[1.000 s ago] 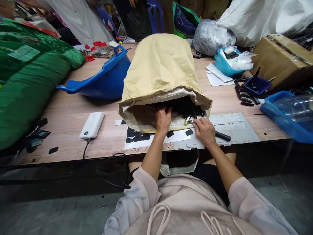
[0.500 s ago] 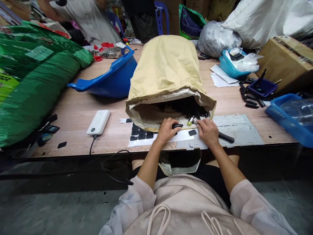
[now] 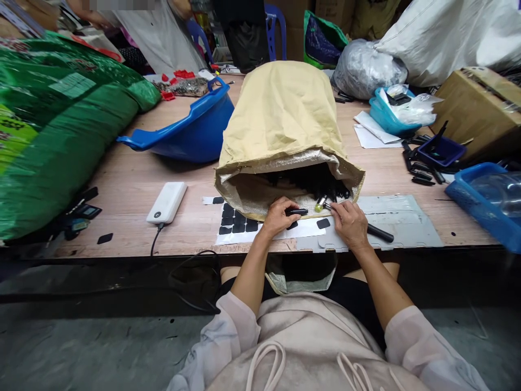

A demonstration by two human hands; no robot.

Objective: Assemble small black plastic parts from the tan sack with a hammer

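Observation:
My left hand (image 3: 279, 215) is closed on a small black elongated piece (image 3: 298, 211), whose end sticks out to the right at the sack's mouth. A small hammer (image 3: 380, 233) is in my closed right hand (image 3: 350, 221); its black handle extends to the right, and its metal head with a yellowish face lies just right of the black piece, apart from it. In front of both hands lies an open tan sack (image 3: 285, 114) with many black pieces (image 3: 313, 182) inside. Under my hands are a white sheet with black stickers (image 3: 234, 221) and a grey board (image 3: 401, 217).
A blue basin (image 3: 183, 130) and a large green sack (image 3: 61, 146) stand left, with a white power bank (image 3: 167, 202) on the table nearby. At right are a teal basket (image 3: 386, 117), a cardboard box (image 3: 480, 114) and a blue tub (image 3: 484, 201). Another person (image 3: 158, 38) sits across the table.
The whole view has shifted slightly. My hands keep their grip on the black piece and the hammer; the black piece shows a little more beyond my left fingers.

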